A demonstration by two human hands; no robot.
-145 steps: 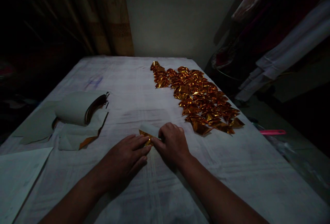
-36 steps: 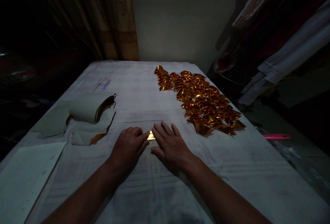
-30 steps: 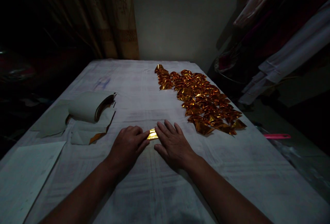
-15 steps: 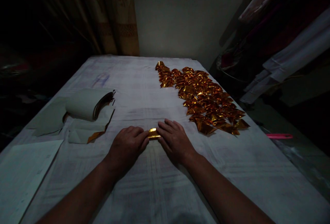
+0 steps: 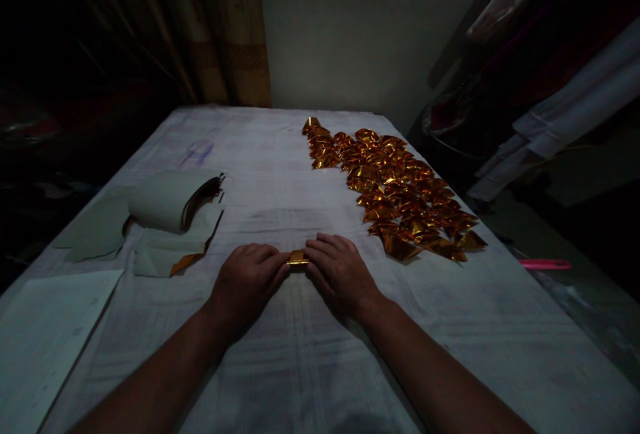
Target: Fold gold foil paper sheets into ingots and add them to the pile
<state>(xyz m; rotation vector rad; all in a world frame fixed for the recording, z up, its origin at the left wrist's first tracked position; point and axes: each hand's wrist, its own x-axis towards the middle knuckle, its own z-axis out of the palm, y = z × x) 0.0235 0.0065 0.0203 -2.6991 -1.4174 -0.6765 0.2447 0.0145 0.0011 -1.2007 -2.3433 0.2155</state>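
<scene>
A small folded piece of gold foil paper [image 5: 298, 259] lies on the white cloth of the table [image 5: 310, 367], just ahead of me. My left hand [image 5: 247, 282] rests on the cloth with curled fingers, its fingertips pinching the piece's left end. My right hand [image 5: 339, 273] presses its fingertips on the piece's right end, fingers bent and close together. Most of the piece is hidden under the two sets of fingertips.
Several folded gold foil pieces [image 5: 395, 187] lie spread in a band at the right. A curled stack of pale sheets with gold backs [image 5: 167, 211] sits at the left, a large white sheet [image 5: 45, 334] nearer me. A pink object [image 5: 545, 264] lies beyond the right edge.
The right hand's fingers, stretched flat a second ago, have curled in onto the gold piece. The piece now looks smaller and more tightly folded between both hands.
</scene>
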